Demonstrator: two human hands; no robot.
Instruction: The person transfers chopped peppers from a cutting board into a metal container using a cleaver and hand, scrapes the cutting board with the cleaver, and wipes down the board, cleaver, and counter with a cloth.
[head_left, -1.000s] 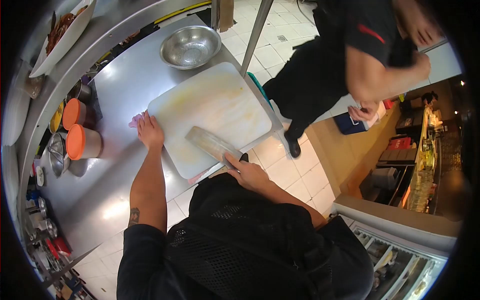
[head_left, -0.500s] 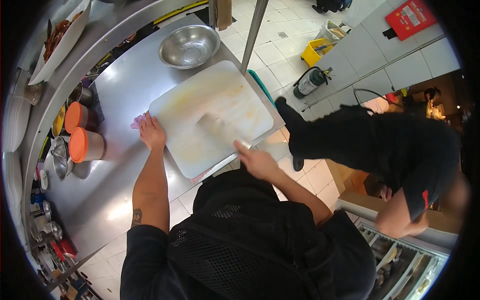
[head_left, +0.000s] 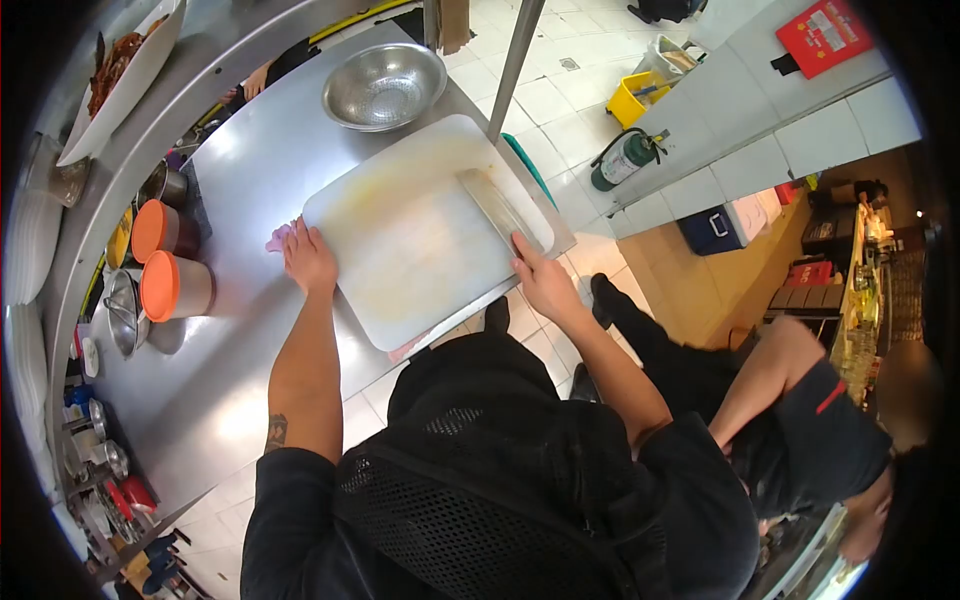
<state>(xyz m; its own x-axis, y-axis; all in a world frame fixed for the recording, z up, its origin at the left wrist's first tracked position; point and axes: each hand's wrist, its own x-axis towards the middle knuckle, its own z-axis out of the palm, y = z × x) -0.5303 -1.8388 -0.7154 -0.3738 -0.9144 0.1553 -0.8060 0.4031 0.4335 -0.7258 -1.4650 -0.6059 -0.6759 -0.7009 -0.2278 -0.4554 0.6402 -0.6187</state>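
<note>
A white cutting board (head_left: 410, 240) with faint yellow stains lies on the steel table. My right hand (head_left: 545, 285) is closed round the handle of a broad cleaver (head_left: 492, 207), whose blade rests over the board's right part. At the board's left edge is my left hand (head_left: 308, 258), its fingers bent over a pinkish-purple cloth (head_left: 281, 237). How firmly those fingers hold the cloth is hard to see. Pink cloth also shows under the board's near edge.
Behind the board stands a metal bowl (head_left: 384, 87). Two orange-lidded tubs (head_left: 175, 286) and a strainer (head_left: 124, 312) are at the left. A steel post (head_left: 517, 65) rises at the table's far edge. A co-worker (head_left: 800, 430) leans at the right, close to my right arm.
My right hand has moved right and away from me with the cleaver, across the board. My left hand stays by the cloth. The co-worker has moved from the upper right to the lower right.
</note>
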